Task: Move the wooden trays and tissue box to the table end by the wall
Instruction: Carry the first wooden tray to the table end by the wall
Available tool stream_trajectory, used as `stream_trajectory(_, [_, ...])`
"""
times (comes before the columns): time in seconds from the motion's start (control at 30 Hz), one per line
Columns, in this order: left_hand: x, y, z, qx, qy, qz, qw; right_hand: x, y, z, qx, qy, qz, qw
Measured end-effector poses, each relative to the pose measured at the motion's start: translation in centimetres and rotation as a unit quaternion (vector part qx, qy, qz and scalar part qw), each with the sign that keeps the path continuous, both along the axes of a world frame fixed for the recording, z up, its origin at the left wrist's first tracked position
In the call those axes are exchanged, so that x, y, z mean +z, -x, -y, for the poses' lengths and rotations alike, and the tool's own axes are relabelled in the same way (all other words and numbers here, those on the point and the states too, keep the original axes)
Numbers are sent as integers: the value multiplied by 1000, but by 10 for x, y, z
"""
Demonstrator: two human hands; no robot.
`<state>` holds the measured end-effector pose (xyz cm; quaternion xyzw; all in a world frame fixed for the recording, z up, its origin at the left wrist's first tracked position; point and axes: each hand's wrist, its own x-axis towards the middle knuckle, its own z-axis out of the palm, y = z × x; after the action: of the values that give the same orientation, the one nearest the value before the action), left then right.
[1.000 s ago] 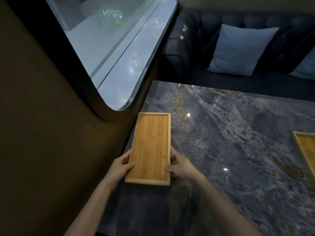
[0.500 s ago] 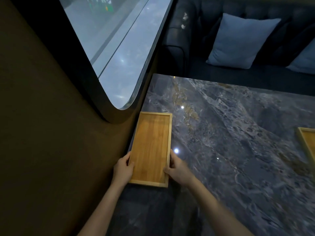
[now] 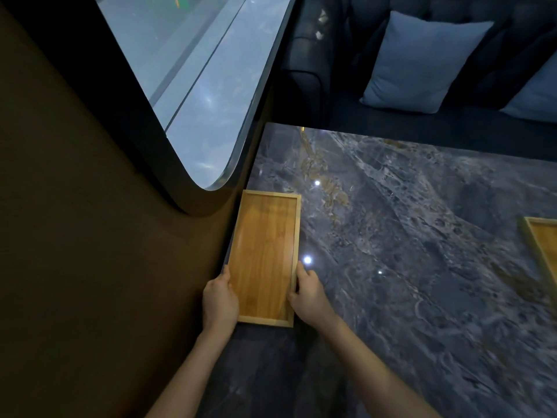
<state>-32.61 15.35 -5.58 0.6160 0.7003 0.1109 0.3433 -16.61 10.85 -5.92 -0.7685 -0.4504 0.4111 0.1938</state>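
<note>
We grip tray point(image 3: 265, 260) near end, left hand point(image 3: 219, 300) and right hand point(image 3: 308, 294) clasping long sides. We nudge far end flush along wall point(image 3: 105, 251), pressure even.

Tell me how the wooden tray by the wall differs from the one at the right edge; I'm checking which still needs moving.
The near tray lies along the wall edge of the marble table; the far tray sits toward the opposite side. The near tray is gripped on both long sides by the left hand and right hand; the far tray is untouched. The near tray shows whole; the far tray is cut off by the frame. Both are empty, rimmed, light wood.
</note>
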Motion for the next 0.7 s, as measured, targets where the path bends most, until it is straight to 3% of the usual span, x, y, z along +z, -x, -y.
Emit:
stream_trajectory(0.23, [-4, -4, -9, -48, -17, -53, 997, 0, 0, -10, -16, 16, -1, 1000])
stream_trajectory(0.53, [1, -2, -8, -108, -29, -115, 987, -1, 9, -8, -57, -39, -18, 997])
stream_trajectory(0.7, [2, 1, -3, -118, -24, -112, 986, 1, 7, -4, -41, -33, 6, 999])
